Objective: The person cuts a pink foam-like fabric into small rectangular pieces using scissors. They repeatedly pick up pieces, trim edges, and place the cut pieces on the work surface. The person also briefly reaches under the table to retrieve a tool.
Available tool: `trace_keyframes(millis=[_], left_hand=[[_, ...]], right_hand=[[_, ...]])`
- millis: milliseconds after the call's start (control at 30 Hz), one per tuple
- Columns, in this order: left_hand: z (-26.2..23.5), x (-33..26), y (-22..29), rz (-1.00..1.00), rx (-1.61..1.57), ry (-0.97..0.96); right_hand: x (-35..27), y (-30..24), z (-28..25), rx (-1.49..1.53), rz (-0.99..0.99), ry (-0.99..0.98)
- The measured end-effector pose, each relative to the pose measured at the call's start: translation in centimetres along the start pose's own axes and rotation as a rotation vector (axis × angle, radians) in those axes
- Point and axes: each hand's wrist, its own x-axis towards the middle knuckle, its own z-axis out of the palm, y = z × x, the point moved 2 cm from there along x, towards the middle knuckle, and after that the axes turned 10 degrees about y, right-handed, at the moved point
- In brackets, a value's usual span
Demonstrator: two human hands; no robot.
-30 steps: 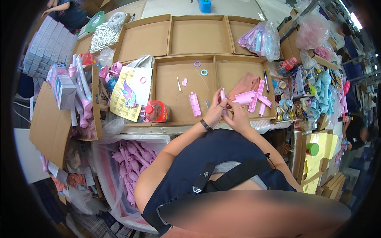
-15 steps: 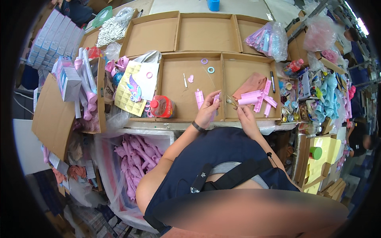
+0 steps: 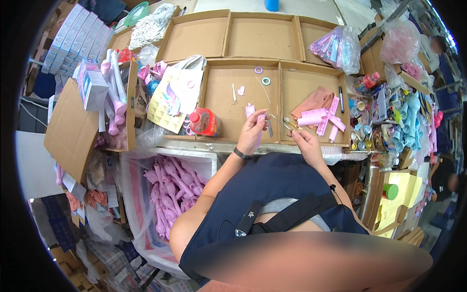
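My left hand point(image 3: 251, 130) is closed around a small pink-purple plastic piece point(image 3: 261, 118), whose lower end shows below the fingers. A narrow grey strip point(image 3: 270, 128) shows beside its fingertips; I cannot tell whether the hand holds it. Close by on the right, my right hand point(image 3: 307, 142) pinches a thin, brush-like tool point(image 3: 294, 126) with a gold-coloured part, its end pointing left. Another pink piece point(image 3: 249, 110) lies in the cardboard tray point(image 3: 219, 92) behind my left hand. Beyond my right hand are several pink plastic parts point(image 3: 311, 117) and a salmon-coloured cloth point(image 3: 316, 99).
A red-capped bottle point(image 3: 204, 121) stands left of my hands, beside a printed sheet point(image 3: 168, 100). A black pen point(image 3: 341, 100) lies at the tray's right side. Left of my body, a plastic-lined bin point(image 3: 138, 214) holds several pink parts. Cluttered small containers point(image 3: 361, 121) stand on the right.
The whole view has shifted a little. The grey strip now shows more plainly beside my left fingertips. Both hands keep their grips, still close together.
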Motion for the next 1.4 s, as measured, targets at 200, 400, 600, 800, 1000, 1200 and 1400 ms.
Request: trace_keyframes(millis=[200, 400, 600, 800, 1000, 1200, 1400], left_hand=[[0.4, -0.1, 0.0, 0.008, -0.011, 0.001], [0.8, 0.1, -0.3, 0.032, 0.009, -0.004], [0.8, 0.3, -0.9, 0.036, -0.01, 0.0], [0.9, 0.3, -0.9, 0.021, 0.022, -0.008], [1.1, 0.2, -0.9, 0.012, 0.036, 0.003], [0.8, 0.4, -1.0, 0.022, 0.057, -0.043], [-0.2, 0.1, -2.2, -0.025, 0.34, -0.087]], right_hand=[[0.0, -0.1, -0.4, 0.016, 0.099, -0.049], [0.4, 0.2, -0.7, 0.036, 0.105, -0.06], [0.4, 0.1, -1.0, 0.03, 0.127, -0.078], [0.3, -0.1, -1.1, 0.052, 0.12, -0.061], [0.5, -0.1, -1.1, 0.105, 0.243, -0.117], [0.6, -0.4, -1.8, 0.23, 0.496, -0.179], [0.5, 1.7, -2.6, 0.307, 0.601, -0.225]])
